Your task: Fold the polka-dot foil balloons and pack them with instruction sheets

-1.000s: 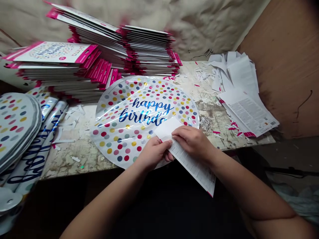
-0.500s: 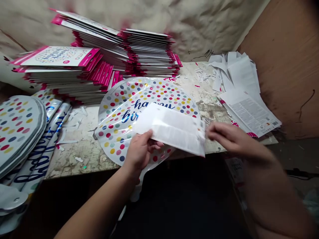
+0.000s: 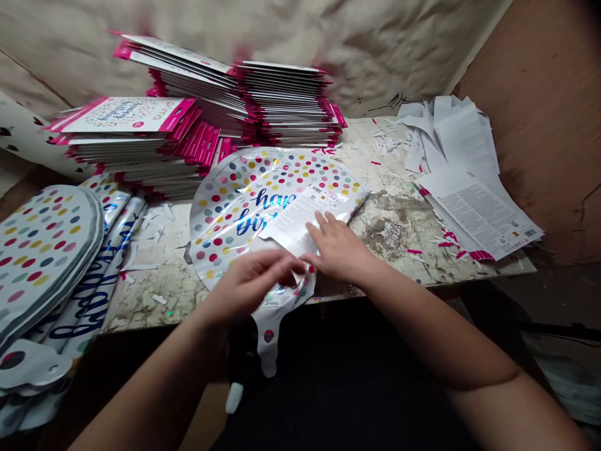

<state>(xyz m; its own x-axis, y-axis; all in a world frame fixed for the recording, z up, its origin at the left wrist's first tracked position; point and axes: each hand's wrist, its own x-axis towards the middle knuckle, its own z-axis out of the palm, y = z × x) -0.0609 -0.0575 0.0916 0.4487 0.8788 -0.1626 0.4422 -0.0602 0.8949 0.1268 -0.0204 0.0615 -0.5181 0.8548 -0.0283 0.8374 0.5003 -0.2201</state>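
A flat round foil balloon (image 3: 225, 213) with coloured dots and blue lettering lies on the table, its neck hanging over the front edge. Its lower right side looks folded in. On it rests a white printed card (image 3: 298, 213), text side up. My right hand (image 3: 335, 247) lies on the card's lower right part, fingers spread. Beside the card's lower edge, my left hand (image 3: 256, 275) has its fingers drawn together near the balloon's lower part. It is slightly blurred, and what its fingertips hold, if anything, is hidden.
Stacks of pink-edged cards (image 3: 136, 116) stand at the back. Left lie dotted round balloons (image 3: 42, 244) over rolled foil ones. At right are white paper sheets (image 3: 464, 138) and a printed card (image 3: 488, 213). Paper scraps litter the worn table (image 3: 385, 232).
The card, held up blank side showing, now lies printed side up on the balloon. My right hand came in from the right onto it. The balloon's right side has folded inward.
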